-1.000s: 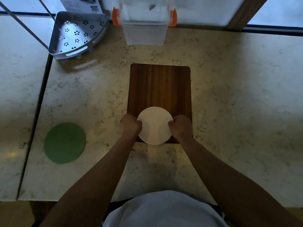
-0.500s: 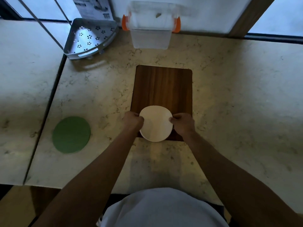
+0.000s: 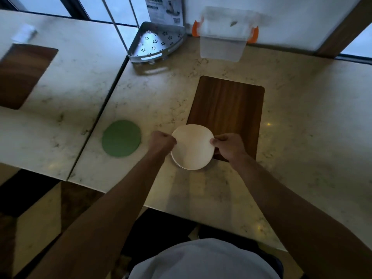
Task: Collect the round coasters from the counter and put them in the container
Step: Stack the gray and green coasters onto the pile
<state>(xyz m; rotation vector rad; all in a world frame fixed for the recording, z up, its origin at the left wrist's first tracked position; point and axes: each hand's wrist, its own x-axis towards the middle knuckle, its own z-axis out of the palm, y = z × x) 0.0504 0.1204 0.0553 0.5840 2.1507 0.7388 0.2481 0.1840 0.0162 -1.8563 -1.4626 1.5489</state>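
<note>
Colours and patterns, counter view
Cream coaster (image 3: 192, 147); green coaster (image 3: 121, 138); dark wood-grain board (image 3: 227, 111); beige veined marble counter (image 3: 306, 125); clear container (image 3: 222, 45), orange clips.

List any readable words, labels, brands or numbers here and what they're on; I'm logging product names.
Printed card or box behind the metal corner shelf: has print and a barcode-like block, too small and blurred to read.
Clear container, white coasters, green coaster, wooden board: no text visible.
</note>
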